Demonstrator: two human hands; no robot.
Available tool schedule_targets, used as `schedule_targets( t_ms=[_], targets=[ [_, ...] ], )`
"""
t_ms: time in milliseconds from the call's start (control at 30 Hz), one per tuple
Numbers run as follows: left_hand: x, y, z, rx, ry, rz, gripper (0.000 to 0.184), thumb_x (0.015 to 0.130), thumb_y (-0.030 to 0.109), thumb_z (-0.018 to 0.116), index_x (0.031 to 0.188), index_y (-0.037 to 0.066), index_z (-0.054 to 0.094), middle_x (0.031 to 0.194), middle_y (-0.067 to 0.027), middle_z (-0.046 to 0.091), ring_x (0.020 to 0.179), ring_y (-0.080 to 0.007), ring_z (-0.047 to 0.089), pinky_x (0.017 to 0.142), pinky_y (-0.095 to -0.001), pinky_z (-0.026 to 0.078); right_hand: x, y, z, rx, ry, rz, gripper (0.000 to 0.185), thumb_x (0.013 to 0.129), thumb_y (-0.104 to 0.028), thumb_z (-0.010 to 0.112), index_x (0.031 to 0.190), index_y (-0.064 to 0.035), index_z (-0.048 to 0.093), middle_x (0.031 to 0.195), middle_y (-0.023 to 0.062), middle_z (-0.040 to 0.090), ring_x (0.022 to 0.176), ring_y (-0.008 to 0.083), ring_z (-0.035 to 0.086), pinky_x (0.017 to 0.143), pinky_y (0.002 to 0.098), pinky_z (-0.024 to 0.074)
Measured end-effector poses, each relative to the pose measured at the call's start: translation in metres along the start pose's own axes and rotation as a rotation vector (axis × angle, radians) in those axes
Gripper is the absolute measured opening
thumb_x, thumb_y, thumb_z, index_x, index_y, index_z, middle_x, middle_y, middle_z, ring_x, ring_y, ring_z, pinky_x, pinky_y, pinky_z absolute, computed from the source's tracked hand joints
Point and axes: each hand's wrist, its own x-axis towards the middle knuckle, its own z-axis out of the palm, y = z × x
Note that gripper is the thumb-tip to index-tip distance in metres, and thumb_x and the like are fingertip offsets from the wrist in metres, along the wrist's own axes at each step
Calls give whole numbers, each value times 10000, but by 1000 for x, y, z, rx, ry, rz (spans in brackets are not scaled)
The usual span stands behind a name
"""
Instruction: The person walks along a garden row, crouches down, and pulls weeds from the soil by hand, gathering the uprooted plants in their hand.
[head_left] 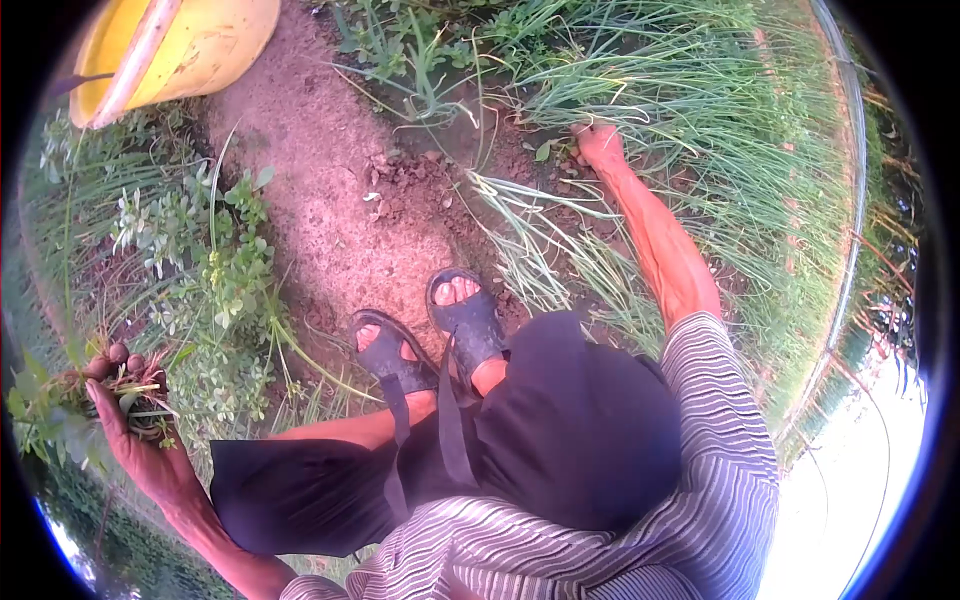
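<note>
At the far left, my left hand (145,440) is closed around a bunch of pulled weeds (148,412), with leafy green tops to the left and pale stems showing between the curled fingers. My right hand (600,147) reaches down to the soil at the base of the standing onion plants (680,90). Its fingers are bent together at ground level, and what they grip is hidden. A small broad-leaved weed (545,150) grows just left of those fingers. Flattened onion leaves (540,245) lie on the soil below the right hand.
A yellow bucket (215,50) with a pale handle stands at the upper left. My sandalled feet (465,315) are on a bare earth path (320,190). Leafy weeds (235,260) border the path on the left. Dense onion rows extend along the right.
</note>
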Motion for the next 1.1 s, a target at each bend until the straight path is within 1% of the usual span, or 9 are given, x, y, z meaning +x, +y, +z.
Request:
schedule_targets(
  t_ms=[100,133,200,267,367,467,733,967,1100],
  targets=[
    [6,-4,-4,2,-23,-10,316,1015,269,439,1201,29,527,1191,-111,542,1021,-188,528,903,-339,468,1,-9,0,324,32,126,286,870,-291,600,951,-31,685,697,137,684,486,176,643,561,323,539],
    [8,-5,-5,24,1,-11,316,1014,270,442,1201,30,528,1183,-106,548,1014,-184,533,898,-340,471,2,-10,-7,-26,-40,19,235,866,-238,588,937,-30,670,741,141,686,562,227,668,566,354,541],
    [13,-8,-4,68,48,-21,318,1012,274,448,1201,32,530,1168,-95,558,999,-176,541,887,-343,476,14,7,13,-564,430,-763,216,813,-74,587,1020,-23,621,776,165,659,675,308,658,579,386,526],
    [18,-11,0,102,91,-29,316,1009,278,453,1191,31,529,1142,-84,572,978,-167,553,879,-340,486,7,-17,15,-509,51,-340,283,814,-60,533,1096,-45,522,845,193,643,815,370,641,677,440,510],
    [27,-16,-2,103,66,-39,313,1006,272,458,1178,21,531,1135,-86,579,960,-159,568,855,-319,510,14,3,32,-518,207,-482,334,831,-78,520,1157,-35,465,794,218,638,738,388,645,618,464,510],
    [34,-19,-5,93,52,-57,309,1003,269,468,1177,23,534,1140,-90,580,974,-163,568,860,-318,508,22,12,37,-399,272,-222,388,837,-94,530,1213,-37,455,800,226,642,709,392,644,593,457,503],
    [40,-22,0,133,112,-84,313,995,276,487,1171,23,542,1118,-95,585,973,-176,565,870,-326,503,36,28,32,-311,399,-400,468,806,-147,642,1234,-14,510,666,183,636,625,367,646,515,440,502],
    [44,-24,-2,115,132,-77,302,996,274,483,1168,33,542,1109,-95,574,962,-180,559,879,-327,497,53,-8,33,9,390,-503,117,870,-40,547,984,-67,552,740,31,592,650,164,587,537,307,465],
    [47,-26,-6,91,93,-88,304,998,274,478,1175,33,530,1100,-86,558,967,-177,552,884,-325,494,89,14,65,122,360,-345,184,854,-79,570,1035,-84,605,874,102,637,759,216,616,633,335,496]
  ],
)
